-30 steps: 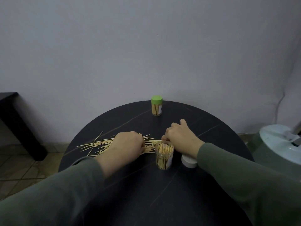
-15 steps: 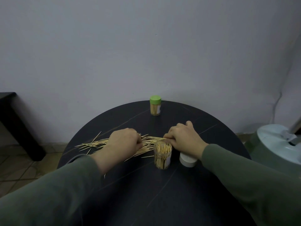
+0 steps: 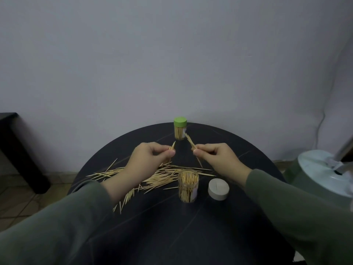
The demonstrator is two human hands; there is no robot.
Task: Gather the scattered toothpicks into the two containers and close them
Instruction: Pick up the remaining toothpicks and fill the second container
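Both our hands pinch small bundles: left hand (image 3: 150,159), right hand (image 3: 219,159). The thin, pale wooden toothpicks (image 3: 152,176) lie mid-frame on the round black desk (image 3: 172,236), beside the open clear plastic container (image 3: 188,185). They look light, stiff and likely to roll; we'd pinch them mid-length.

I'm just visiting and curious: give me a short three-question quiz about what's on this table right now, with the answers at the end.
1. True or false: the far container has its green lid on.
2. What lies beside the open container, to its right? A) a white lid B) a spoon C) a green lid
3. What does each hand pinch?

Key
1. True.
2. A: the white lid sits on the table, off its container.
3. The left hand and the right hand each pinch a small bunch of toothpicks; the scattered toothpicks lie below.
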